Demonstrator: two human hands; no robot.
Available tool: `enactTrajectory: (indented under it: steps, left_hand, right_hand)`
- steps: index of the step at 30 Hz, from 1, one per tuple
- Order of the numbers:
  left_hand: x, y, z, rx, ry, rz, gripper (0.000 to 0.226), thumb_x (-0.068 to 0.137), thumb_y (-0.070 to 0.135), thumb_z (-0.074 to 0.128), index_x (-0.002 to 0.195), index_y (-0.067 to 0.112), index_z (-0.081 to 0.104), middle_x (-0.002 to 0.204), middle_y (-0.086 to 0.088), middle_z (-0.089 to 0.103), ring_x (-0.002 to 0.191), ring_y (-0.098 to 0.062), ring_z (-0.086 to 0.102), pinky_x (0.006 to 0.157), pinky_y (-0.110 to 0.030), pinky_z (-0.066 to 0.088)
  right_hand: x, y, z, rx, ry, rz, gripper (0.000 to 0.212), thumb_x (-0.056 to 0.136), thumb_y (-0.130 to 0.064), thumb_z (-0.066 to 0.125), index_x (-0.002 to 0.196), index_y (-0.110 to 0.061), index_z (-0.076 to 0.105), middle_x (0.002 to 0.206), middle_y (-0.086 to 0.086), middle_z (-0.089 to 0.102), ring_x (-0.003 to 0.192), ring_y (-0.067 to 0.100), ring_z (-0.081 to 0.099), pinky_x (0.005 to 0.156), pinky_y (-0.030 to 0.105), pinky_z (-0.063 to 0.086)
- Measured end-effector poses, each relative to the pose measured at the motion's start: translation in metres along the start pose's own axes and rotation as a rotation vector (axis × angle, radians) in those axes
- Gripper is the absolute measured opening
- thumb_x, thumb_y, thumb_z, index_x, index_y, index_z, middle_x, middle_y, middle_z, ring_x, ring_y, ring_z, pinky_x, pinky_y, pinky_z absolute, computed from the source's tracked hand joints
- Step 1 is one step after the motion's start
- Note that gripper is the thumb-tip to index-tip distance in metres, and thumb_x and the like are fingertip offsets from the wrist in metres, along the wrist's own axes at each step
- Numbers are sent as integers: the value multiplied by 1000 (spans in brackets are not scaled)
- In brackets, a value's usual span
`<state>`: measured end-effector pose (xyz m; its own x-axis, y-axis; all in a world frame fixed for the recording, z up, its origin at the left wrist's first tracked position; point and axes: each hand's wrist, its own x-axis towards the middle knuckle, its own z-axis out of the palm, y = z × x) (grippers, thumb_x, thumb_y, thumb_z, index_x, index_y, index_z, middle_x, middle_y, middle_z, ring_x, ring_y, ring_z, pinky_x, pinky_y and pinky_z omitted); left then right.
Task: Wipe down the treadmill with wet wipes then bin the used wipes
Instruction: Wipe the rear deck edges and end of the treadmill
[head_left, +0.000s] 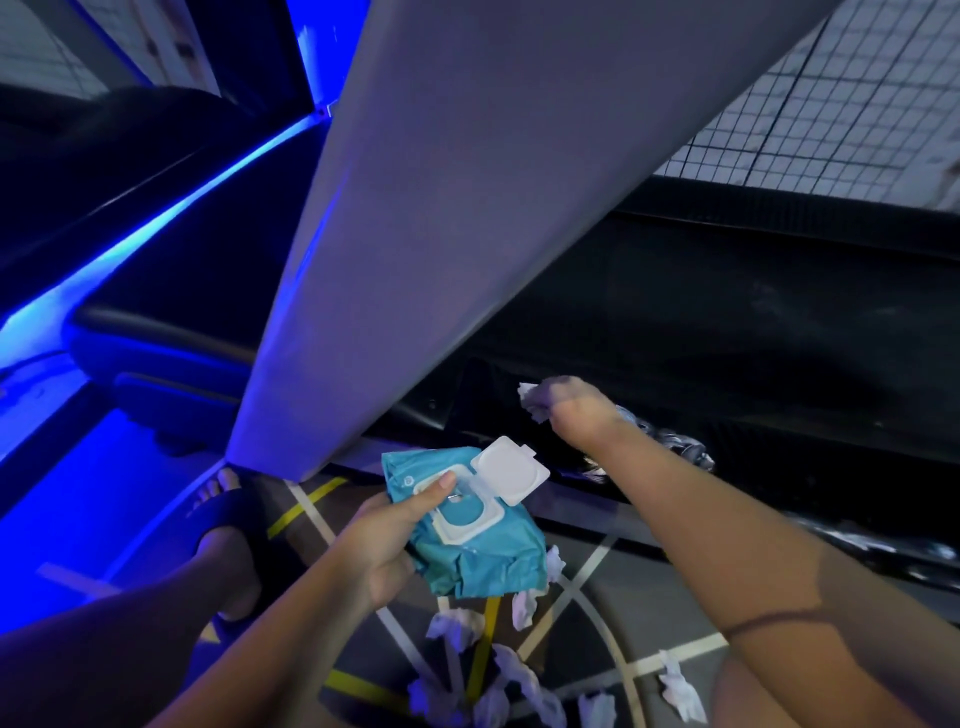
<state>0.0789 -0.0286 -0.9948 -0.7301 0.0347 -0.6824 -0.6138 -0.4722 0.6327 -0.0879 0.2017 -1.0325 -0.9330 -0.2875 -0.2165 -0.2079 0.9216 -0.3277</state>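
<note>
Gripped a teal pack of wet wipes (483, 564) in the left hand (387, 535), low in the middle of the view, with the thumb pressed on its top beside the dispensing opening and the other fingers curled under it. Had the white flip lid (511, 470) of the pack standing open, tilted away toward the machine. Clenched a white wipe (532, 404) in the right hand (576, 410), with the fist tight around it and only a small bunch of it visible at the left of the knuckles. Held this fist against the dark lower body of the treadmill (727, 322), just to the right of the wide grey upright (441, 208); could not tell for sure whether the wipe touched the dark surface. Stood with one foot in a black sandal (234, 512) near the base of the upright. Found several crumpled wipes (457, 629) lying on the floor (587, 551) below the pack, spread over white and yellow lines, with one more apart at the right. Wore a thin dark band (779, 621) around the right forearm. Noticed a bright blue light strip (156, 223) running along the left side, and a wire grid (857, 93) at the upper right, behind the treadmill.
</note>
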Motion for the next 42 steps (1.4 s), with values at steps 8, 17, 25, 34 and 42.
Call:
enactTrajectory:
  steps: [8, 17, 25, 34, 42]
  left_hand:
    - [-2, -2, 10, 25, -100, 43, 50, 78, 12, 78, 126, 1, 71, 118, -21, 76, 101, -34, 77, 79, -44, 66]
    - [-8, -9, 7, 111, -189, 58, 51, 80, 9, 76, 130, 2, 69, 123, -21, 75, 111, -36, 74, 86, -42, 65]
    - [-11, -2, 0, 175, -161, 95, 44, 85, 15, 77, 127, 4, 71, 122, -19, 76, 111, -36, 74, 91, -46, 63]
    - [-5, 6, 9, 76, 115, 68, 40, 93, 39, 77, 115, 5, 76, 105, -17, 80, 94, -36, 79, 76, -49, 66]
    - [11, -3, 2, 101, 164, -69, 109, 37, 79, 90, 120, 9, 76, 107, -19, 79, 97, -39, 78, 95, -59, 60]
  right_hand:
    - [-18, 45, -17, -6, 19, 199, 51, 84, -2, 57, 122, -33, 72, 123, 7, 70, 111, 28, 67, 97, 34, 54]
    - [-36, 47, -22, 210, 151, 175, 26, 91, -11, 60, 101, -23, 80, 107, 5, 75, 102, 23, 68, 95, 29, 52]
    - [-23, 5, -12, 384, 211, 37, 36, 90, 1, 50, 88, -24, 76, 81, -10, 77, 92, 6, 71, 92, 24, 54]
    - [-11, 1, -10, -5, 12, 128, 32, 91, -6, 53, 108, -23, 74, 94, 4, 60, 85, 26, 60, 77, 29, 50]
    - [-38, 19, -26, -49, -5, -25, 17, 85, -2, 65, 87, -10, 81, 90, 10, 74, 88, 26, 66, 75, 21, 43]
